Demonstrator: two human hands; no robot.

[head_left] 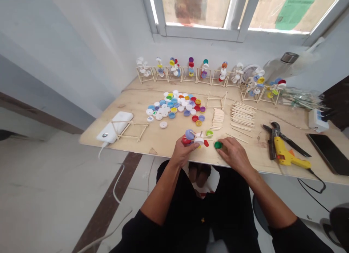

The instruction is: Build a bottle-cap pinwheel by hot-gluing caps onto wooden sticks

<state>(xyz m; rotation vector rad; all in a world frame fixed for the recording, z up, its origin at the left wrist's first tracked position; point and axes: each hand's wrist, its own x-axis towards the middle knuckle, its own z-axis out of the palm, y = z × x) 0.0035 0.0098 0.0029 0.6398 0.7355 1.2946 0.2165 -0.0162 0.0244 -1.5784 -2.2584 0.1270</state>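
My left hand is closed around a small wheel of bottle caps on sticks, with white, red, lilac and yellow caps, held just above the table's front edge. My right hand pinches a dark green bottle cap at or just above the tabletop. Beyond the wheel, a lime green bottle cap is close to the stick ends. Farther back spreads a pile of mixed bottle caps.
Along the wall stand several stick frames with cap wheels. Short sticks and longer sticks lie in rows. Rightward are pliers-like cutters, a yellow glue gun and a phone. Leftward, a stick frame adjoins a white power bank.
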